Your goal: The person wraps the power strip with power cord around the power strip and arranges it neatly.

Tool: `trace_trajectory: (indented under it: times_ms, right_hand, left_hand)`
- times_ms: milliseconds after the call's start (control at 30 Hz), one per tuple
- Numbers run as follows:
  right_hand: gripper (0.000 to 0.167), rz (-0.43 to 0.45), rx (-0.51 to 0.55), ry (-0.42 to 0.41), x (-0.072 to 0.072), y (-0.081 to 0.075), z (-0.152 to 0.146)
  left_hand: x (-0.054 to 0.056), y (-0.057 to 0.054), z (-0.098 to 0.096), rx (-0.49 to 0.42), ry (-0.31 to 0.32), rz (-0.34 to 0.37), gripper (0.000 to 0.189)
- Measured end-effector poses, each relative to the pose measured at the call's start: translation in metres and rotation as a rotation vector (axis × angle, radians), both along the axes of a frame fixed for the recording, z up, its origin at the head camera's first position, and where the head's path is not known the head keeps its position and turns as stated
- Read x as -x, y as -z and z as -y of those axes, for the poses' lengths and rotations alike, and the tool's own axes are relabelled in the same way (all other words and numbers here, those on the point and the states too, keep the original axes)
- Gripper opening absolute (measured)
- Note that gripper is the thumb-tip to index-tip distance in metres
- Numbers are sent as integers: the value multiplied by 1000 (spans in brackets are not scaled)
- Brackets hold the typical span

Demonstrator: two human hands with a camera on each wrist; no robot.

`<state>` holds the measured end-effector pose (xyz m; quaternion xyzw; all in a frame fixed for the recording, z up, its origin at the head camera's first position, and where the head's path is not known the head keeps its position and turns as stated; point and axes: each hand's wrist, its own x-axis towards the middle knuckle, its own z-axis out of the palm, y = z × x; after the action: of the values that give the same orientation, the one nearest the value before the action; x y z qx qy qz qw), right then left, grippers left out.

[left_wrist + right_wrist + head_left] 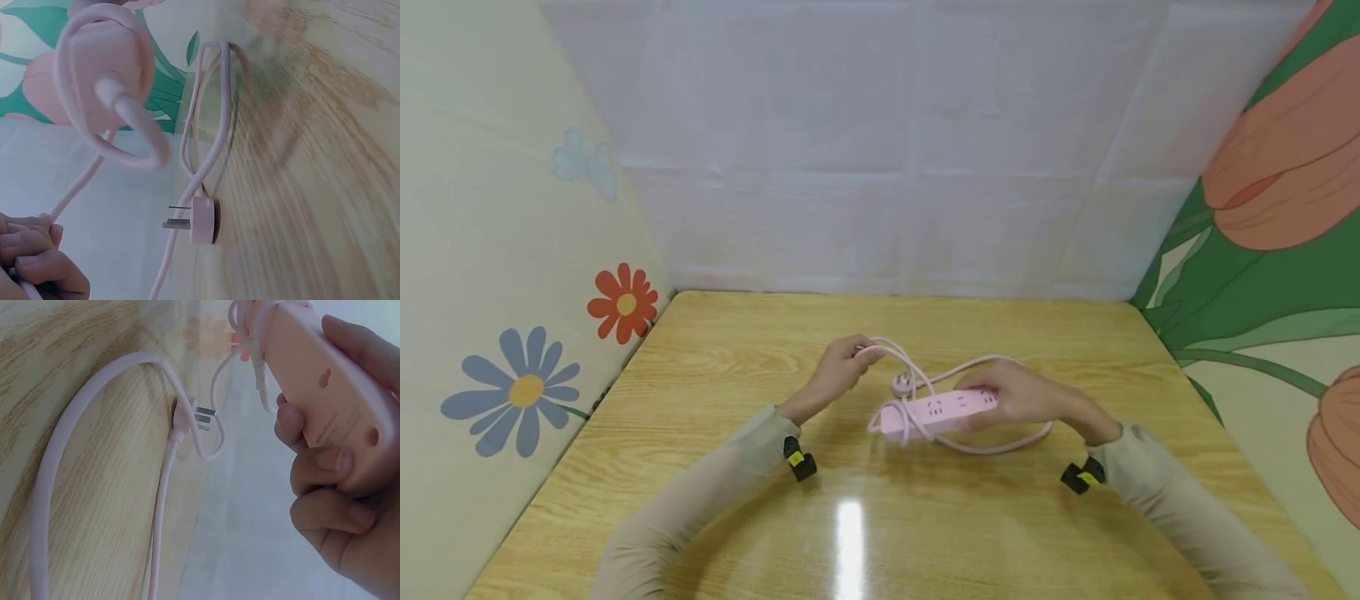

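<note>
Pink power strip [951, 410] held above the table [925, 533]!
Right hand [1011, 392] grips 1 end, left hand [842, 365] holds the cord [40, 519], plug [202, 220] rests prongs-up.

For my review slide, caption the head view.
Left hand holds cord; right hand grips pink power strip above wooden table.

Flowered walls [482, 225] flank a glossy table [970, 533] before a backdrop [880, 150], perhaps cloth.

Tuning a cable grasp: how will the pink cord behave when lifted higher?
Likely floppy but springy: the cord bends in smooth curves. It may snag, since it wraps around the power strip in the right hand. The plug, ungripped on the table, will probably drag or tip once pulled.
</note>
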<state>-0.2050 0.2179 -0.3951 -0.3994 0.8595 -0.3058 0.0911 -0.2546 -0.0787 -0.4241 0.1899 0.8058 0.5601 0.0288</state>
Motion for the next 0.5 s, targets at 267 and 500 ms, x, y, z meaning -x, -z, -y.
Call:
trace_trajectory:
  times_ms: [267, 500]
  right_hand:
    - [37, -82, -66, 31, 0, 2, 4]
    - [45, -119, -85, 124, 0, 4, 4]
  left_hand:
    - [-7, -7, -3, -70, 24, 17, 20]
    - [-12, -14, -4, -105, 51, -27, 24]
